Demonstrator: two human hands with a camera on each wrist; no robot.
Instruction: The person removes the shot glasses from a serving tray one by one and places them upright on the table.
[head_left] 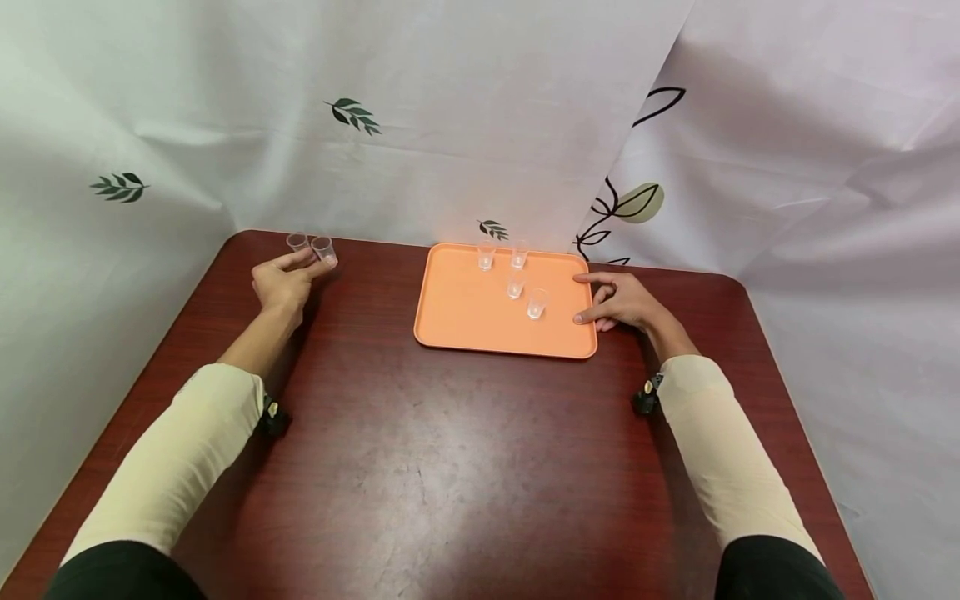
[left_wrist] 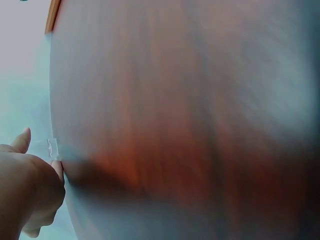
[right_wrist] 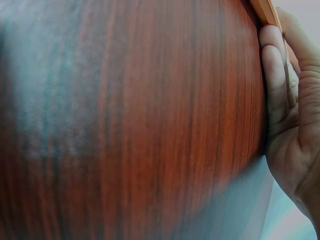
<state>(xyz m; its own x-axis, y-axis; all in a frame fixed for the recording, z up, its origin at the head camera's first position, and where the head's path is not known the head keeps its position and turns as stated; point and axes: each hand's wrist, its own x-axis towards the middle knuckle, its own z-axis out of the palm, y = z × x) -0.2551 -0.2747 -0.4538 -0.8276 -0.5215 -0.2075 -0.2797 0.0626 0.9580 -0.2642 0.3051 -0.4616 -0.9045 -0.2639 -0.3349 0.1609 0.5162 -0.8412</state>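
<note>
Four clear cups (head_left: 514, 286) on one tray (head_left: 465, 321), two cups (head_left: 322, 247) at the relaxed left hand (head_left: 283, 282); right hand (head_left: 618, 302) spread.

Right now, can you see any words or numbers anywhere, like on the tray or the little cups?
None: no words, numbers or labels can be read.
The orange tray is plain.
The clear cups show no print.
The white cloth bears only leaf drawings, no letters.
</note>
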